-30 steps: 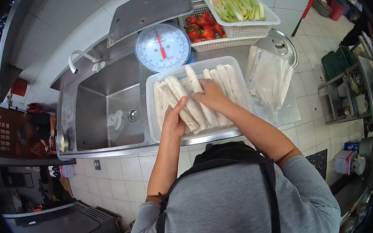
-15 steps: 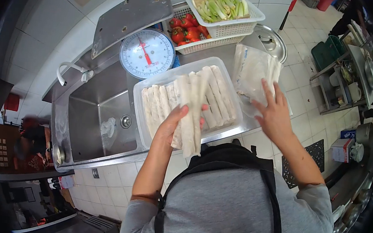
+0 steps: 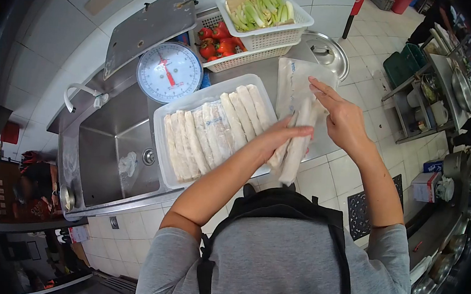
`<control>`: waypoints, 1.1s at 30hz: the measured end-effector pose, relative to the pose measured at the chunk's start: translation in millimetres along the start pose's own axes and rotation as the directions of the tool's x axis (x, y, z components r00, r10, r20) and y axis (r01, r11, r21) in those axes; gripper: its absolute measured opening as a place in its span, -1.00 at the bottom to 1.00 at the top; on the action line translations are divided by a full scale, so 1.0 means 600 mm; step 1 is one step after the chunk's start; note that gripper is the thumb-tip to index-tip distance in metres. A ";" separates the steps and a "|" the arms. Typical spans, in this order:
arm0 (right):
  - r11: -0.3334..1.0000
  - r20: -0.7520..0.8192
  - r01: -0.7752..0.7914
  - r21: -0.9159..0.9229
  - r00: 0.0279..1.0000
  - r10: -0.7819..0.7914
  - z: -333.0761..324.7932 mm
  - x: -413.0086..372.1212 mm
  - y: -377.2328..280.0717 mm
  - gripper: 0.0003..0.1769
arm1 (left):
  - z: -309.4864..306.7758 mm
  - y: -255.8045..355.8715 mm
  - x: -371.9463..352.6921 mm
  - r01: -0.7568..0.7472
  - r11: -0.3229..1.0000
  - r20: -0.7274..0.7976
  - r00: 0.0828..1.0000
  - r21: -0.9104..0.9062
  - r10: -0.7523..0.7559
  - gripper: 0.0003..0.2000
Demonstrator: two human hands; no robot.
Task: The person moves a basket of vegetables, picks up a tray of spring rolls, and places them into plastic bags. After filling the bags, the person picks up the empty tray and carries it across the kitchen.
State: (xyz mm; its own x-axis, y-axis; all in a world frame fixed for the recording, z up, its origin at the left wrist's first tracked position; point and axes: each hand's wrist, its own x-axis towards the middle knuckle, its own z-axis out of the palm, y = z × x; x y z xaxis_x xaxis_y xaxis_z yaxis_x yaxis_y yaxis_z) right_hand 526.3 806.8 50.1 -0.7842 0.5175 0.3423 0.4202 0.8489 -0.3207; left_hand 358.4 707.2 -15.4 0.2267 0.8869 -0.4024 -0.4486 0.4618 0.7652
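Observation:
Several long white rolls (image 3: 295, 144) are gripped in my left hand (image 3: 276, 136), its thumb across them, beside the right end of a plastic tub (image 3: 161, 140). More such rolls (image 3: 214, 128) lie side by side in the tub, and a clear film covers the middle ones. Just right of the tub, a flattish clear plastic bag (image 3: 295, 76) lies on the steel counter. Over it is my right hand (image 3: 343, 114), its fingers stretched out close together near the upper ends of the held rolls. Whether it touches the bag is hard to see.
A dial scale (image 3: 170, 73) stands behind the tub, next to a steel sink (image 3: 111, 158) with a tap (image 3: 86, 93). Baskets of red peppers (image 3: 217, 43) and cut green stalks (image 3: 261, 10) stand at the back. A metal lid (image 3: 336, 55) lies at the counter's right end.
My left hand has carried the rolls from above the tub to the right, towards the bag. My right hand's fingers, spread before, are now together and point up-left.

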 end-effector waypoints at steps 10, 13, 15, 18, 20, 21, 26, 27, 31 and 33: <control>0.998 0.093 -0.045 0.033 0.995 0.042 0.006 0.011 -0.008 -0.28 | -0.013 0.033 0.143 0.022 0.998 -0.069 0.997 -0.058 -0.026 -0.63; 0.992 0.046 -0.066 0.109 0.997 0.061 0.009 0.014 0.006 -0.24 | -0.028 0.025 0.176 -0.134 0.990 -0.069 0.989 -0.046 0.130 -0.63; 0.979 0.012 -0.080 0.186 0.997 0.079 0.014 0.009 0.016 -0.24 | -0.022 0.010 0.148 -0.228 0.923 -0.003 0.971 -0.312 0.239 -0.60; 0.954 -0.015 -0.105 0.281 0.993 0.114 0.020 0.011 0.013 -0.25 | 0.000 -0.006 0.078 -0.099 0.891 -0.093 0.994 -0.442 0.064 -0.55; 0.935 -0.012 -0.108 0.337 0.993 0.119 0.020 0.012 0.007 -0.23 | 0.017 -0.021 0.083 -0.215 0.885 -0.321 0.944 -0.414 0.079 -0.57; 0.933 0.022 -0.120 0.340 0.993 0.120 0.024 0.010 0.000 -0.20 | 0.012 -0.032 0.104 -0.260 0.878 -0.352 0.929 -0.402 0.114 -0.56; 0.974 0.000 -0.035 0.223 0.999 0.036 0.077 -0.016 -0.028 -0.17 | -0.052 -0.072 0.193 -0.336 0.930 -0.305 0.910 -0.147 0.281 -0.51; 0.975 -0.045 -0.005 0.223 0.999 0.015 0.080 -0.016 -0.025 -0.20 | -0.046 -0.065 0.184 -0.305 0.952 -0.321 0.904 -0.021 0.282 -0.51; 0.975 -0.070 -0.035 0.221 0.996 0.051 0.059 -0.021 -0.008 -0.29 | -0.045 -0.037 0.162 -0.247 0.776 -0.359 0.778 0.581 0.516 -0.50; 0.977 -0.114 -0.094 0.192 0.987 0.117 0.057 -0.020 -0.012 -0.30 | -0.068 -0.024 0.147 -0.243 0.331 -0.174 0.503 0.912 0.847 -0.51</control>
State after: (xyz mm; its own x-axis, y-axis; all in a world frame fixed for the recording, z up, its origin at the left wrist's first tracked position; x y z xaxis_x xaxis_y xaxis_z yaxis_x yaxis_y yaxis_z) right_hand 517.4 790.9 18.0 -0.6725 0.6220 0.4010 0.3965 0.7603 -0.5145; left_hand 349.6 778.6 -82.9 -0.4158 0.8360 0.3579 0.5846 -0.0557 0.8094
